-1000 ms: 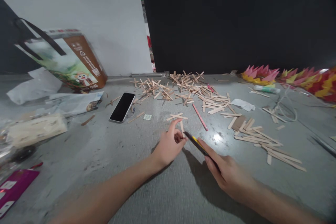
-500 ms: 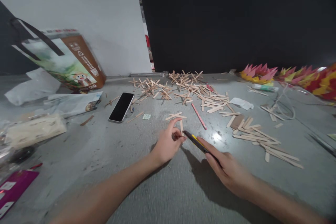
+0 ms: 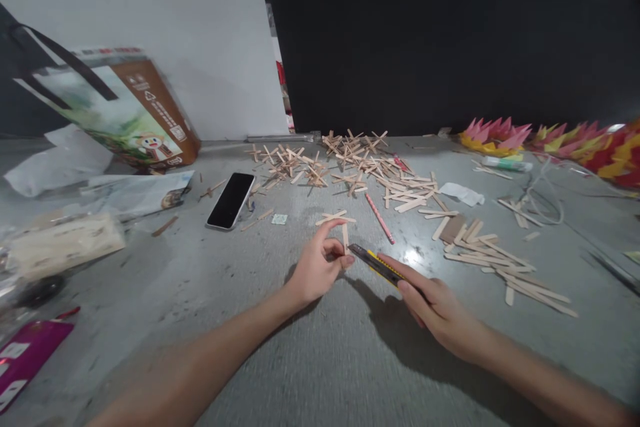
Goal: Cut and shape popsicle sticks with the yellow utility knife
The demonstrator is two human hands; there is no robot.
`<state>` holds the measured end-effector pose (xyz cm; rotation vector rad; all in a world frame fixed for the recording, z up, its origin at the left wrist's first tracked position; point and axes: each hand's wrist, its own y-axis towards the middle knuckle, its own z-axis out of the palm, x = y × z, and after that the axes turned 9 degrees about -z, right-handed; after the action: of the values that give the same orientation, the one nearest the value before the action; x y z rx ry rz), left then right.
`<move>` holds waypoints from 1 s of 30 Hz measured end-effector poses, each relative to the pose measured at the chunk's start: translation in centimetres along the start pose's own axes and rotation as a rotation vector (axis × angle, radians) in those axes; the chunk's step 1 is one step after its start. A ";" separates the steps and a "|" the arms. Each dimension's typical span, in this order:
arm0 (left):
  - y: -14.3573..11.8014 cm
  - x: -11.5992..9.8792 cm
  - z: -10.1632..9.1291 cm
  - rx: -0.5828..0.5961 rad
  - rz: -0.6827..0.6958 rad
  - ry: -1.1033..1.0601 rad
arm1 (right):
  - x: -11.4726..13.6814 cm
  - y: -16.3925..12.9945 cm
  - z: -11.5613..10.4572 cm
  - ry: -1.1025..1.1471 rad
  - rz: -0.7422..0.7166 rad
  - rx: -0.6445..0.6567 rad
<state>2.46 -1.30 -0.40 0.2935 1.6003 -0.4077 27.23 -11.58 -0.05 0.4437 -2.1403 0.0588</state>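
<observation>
Left hand [image 3: 316, 265] pinched a stick [image 3: 345, 236] flat on the table [image 3: 320, 353], fingers closed on its near end. Right hand [image 3: 436, 308] gripped a knife [image 3: 376, 263], fingers wrapped around it, tip touching the stick. Phone [image 3: 231, 200] lay far left; loose sticks [image 3: 395, 190] beyond.

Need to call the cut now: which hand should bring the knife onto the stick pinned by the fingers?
Right. The right hand already grips the utility knife, its tip beside the wooden stick. The left hand is pressing that stick to the table, so it likely should stay put.
</observation>
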 end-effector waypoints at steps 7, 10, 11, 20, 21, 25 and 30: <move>0.2 0.1 -0.3 0.034 -0.015 -0.064 | -0.3 0.1 -0.1 0.128 0.050 0.009; 0.3 0.0 -0.4 0.041 -0.021 -0.073 | -0.4 0.2 -0.1 0.152 0.061 -0.001; 0.3 0.0 -0.4 0.046 -0.024 -0.075 | -0.5 0.2 -0.1 0.161 0.061 -0.007; 0.2 0.5 -0.1 0.017 -0.007 -0.067 | -0.6 -0.2 0.0 0.043 0.003 -0.046; 0.2 0.5 0.0 0.004 0.000 -0.057 | -0.5 -0.3 0.0 0.008 -0.009 -0.044; 0.1 0.1 0.2 -0.029 0.022 -0.012 | -0.2 -0.2 0.1 -0.083 -0.036 -0.014; -0.1 -0.1 0.2 -0.048 0.031 0.021 | -0.1 -0.1 0.1 -0.109 -0.044 -0.041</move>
<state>2.63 -1.43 -0.28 0.2867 1.6217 -0.3428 27.17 -11.66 -0.19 0.4794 -2.2333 -0.0353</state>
